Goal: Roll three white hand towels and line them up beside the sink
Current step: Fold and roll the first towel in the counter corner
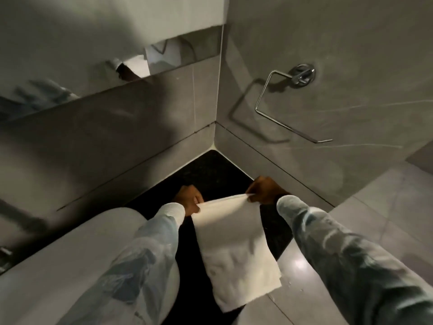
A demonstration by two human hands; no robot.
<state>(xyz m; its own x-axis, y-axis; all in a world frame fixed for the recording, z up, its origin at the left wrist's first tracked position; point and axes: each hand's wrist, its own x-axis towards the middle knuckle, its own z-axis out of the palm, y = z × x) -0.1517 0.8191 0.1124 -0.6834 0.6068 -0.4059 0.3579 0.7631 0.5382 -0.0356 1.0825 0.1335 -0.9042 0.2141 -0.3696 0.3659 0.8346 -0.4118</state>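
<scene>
A white hand towel [234, 245] hangs stretched between my two hands over the black counter [210, 174]. My left hand [188, 199] pinches its far left corner. My right hand [263, 190] pinches the far right corner. The towel's lower part drapes toward me, past the counter's front edge. The white sink basin [82, 261] sits just left of the towel, under my left sleeve. Only this one towel is visible.
Grey tiled walls meet in a corner behind the counter. A chrome towel ring [281, 106] sticks out from the right wall. A mirror [70, 73] runs along the left wall. Grey floor tiles [351, 219] lie to the right.
</scene>
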